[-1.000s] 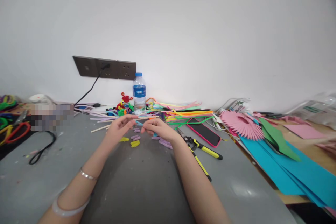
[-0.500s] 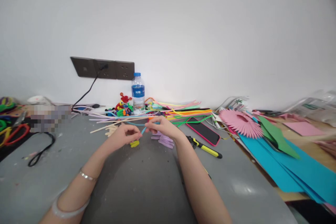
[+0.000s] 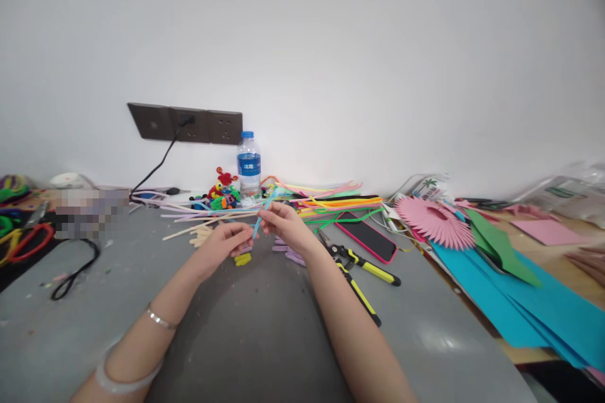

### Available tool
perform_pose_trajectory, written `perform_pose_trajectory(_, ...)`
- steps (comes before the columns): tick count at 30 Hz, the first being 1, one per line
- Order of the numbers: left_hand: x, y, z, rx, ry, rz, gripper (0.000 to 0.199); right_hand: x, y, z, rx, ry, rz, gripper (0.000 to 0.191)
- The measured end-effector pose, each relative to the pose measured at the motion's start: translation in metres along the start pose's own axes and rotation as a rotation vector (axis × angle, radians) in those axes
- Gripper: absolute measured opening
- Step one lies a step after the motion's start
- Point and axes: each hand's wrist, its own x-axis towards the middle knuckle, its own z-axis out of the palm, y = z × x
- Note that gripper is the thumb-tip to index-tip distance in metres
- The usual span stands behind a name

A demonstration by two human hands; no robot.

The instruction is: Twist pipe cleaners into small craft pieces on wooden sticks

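Pinching a light-blue pipe cleaner (image 3: 258,227) above the counter (image 3: 246,327), the left hand (image 3: 227,248) grips its lower end; the right hand (image 3: 286,225) grips it higher up. Yellow-handled pliers (image 3: 374,270) lie near a phone (image 3: 367,237).

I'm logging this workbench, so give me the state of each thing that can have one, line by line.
Left hand: pinching the strip's lower end
Right hand: pinching the strip higher up
Light-blue fuzzy strip: held between both hands
Bottle: upright, capped
Pliers: handles spread apart
Phone: face up, screen dark
Black plug: in the socket panel
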Motion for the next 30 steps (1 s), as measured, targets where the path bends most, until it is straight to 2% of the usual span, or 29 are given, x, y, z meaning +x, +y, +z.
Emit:
perform_pose_trajectory(3,0.0029,-0.0044,-0.0018,0.245,0.134,0.161,0.024,0.0010,-0.0001,-0.0020,0.042,0.041,0.051,0.045)
perform_pose_trajectory(5,0.0039,-0.0063,-0.0025,0.333,0.224,0.267,0.024,0.0016,0.0002,-0.0025,0.053,0.057,0.080,0.047)
perform_pose_trajectory(9,0.0035,-0.0087,-0.0023,0.373,0.260,0.451,0.010,0.0006,0.0001,-0.0003,0.035,0.039,0.133,0.049)
perform_pose_trajectory(14,0.0026,-0.0112,-0.0027,0.492,0.275,0.624,0.006,-0.0018,-0.0016,0.0016,0.026,0.059,0.160,0.045)
perform_pose_trajectory(19,0.0014,-0.0103,-0.0029,0.531,0.287,0.694,0.007,-0.0018,-0.0026,0.0014,0.040,0.076,0.164,0.045)
perform_pose_trajectory(30,0.0012,-0.0085,-0.0017,0.477,0.353,0.640,0.010,-0.0007,-0.0041,-0.0027,0.066,0.049,0.119,0.050)
